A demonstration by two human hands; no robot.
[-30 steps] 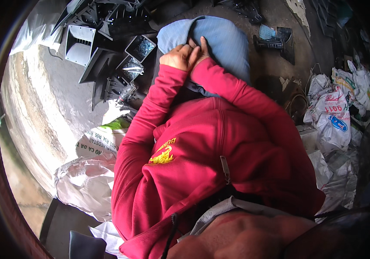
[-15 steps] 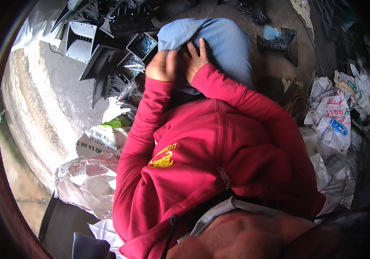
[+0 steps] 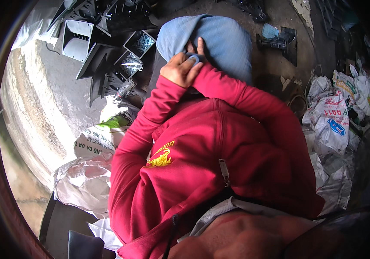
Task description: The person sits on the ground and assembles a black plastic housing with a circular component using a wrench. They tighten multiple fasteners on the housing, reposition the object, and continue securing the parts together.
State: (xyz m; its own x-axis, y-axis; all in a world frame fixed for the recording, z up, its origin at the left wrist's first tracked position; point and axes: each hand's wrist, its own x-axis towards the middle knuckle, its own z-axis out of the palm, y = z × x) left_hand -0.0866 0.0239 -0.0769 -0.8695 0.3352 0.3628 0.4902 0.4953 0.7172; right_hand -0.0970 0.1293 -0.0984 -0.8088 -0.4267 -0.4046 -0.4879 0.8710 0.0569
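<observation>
A light blue cloth is bunched over my lap, in front of my red jacket. My left hand is closed on a small fold of this cloth, close against my right wrist. Partly behind it, my right hand lies against the cloth with a finger stretched out. The left hand and the sleeve cover the rest of the right hand.
Left of the cloth stand a tray of screws and a second tray of small metal parts. Black plastic housings lie around them. A printed sack is at my left, white sacks at my right. A black part lies beyond.
My left hand has moved right, from the cloth's left edge to my right wrist, and now grips a fold. The right hand has stayed nearly in place and is more covered.
</observation>
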